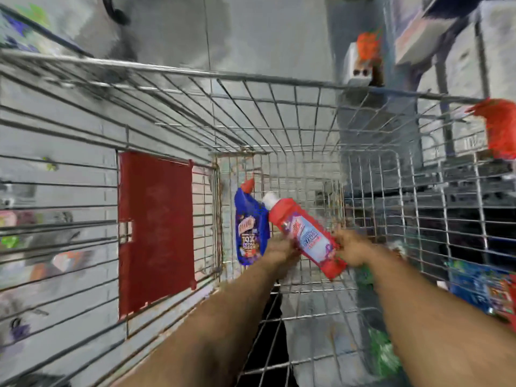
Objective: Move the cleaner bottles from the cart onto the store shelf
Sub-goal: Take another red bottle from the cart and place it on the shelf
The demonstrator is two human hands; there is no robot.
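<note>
I look down into a wire shopping cart (279, 79). A red cleaner bottle (304, 233) with a white cap lies tilted low in the cart, cap toward the far left. My left hand (279, 251) grips its left side and my right hand (350, 248) grips its right side near the base. A blue cleaner bottle (250, 227) with a red cap rests on the cart floor just left of it, against the cart's left wall, touching my left hand's edge. The picture is blurred.
A dark red panel (155, 230) hangs on the cart's left wall. Red plastic corner guard (499, 127) caps the cart rim at right. Coloured packages (485, 289) sit beyond the right wall. A grey floor lies beyond the cart's far rim.
</note>
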